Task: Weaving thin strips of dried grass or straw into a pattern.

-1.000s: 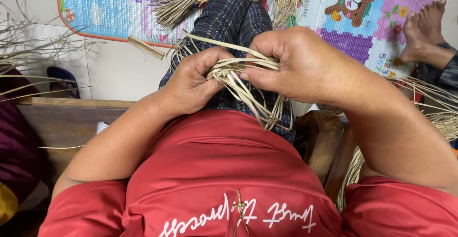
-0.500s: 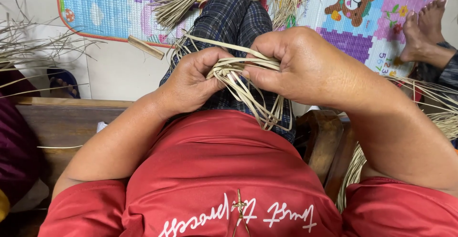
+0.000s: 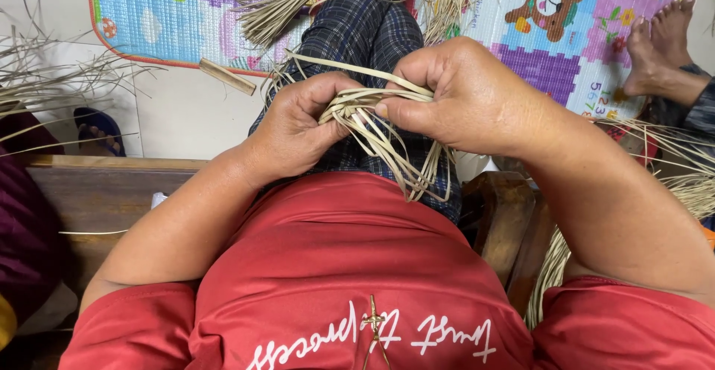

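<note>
My left hand (image 3: 302, 128) and my right hand (image 3: 454, 94) meet in front of my chest, both closed on a small bundle of pale flat straw strips (image 3: 365, 113). The strips are interlaced between my fingers. Loose ends hang down in loops over my red shirt (image 3: 335, 266), and a few strips stick out to the left above my left hand. My right thumb presses on the woven part. My leg in dark checked trousers (image 3: 365, 35) stretches out beyond the hands.
A colourful play mat (image 3: 164, 12) lies on the pale floor. More straw bundles (image 3: 290, 1) lie on it and at the left (image 3: 45, 72). Another person's bare feet (image 3: 659, 42) rest at the top right. A wooden bench edge (image 3: 97, 184) runs beneath me.
My hands have barely moved; the fingers shift slightly on the strips while the grip stays the same.
</note>
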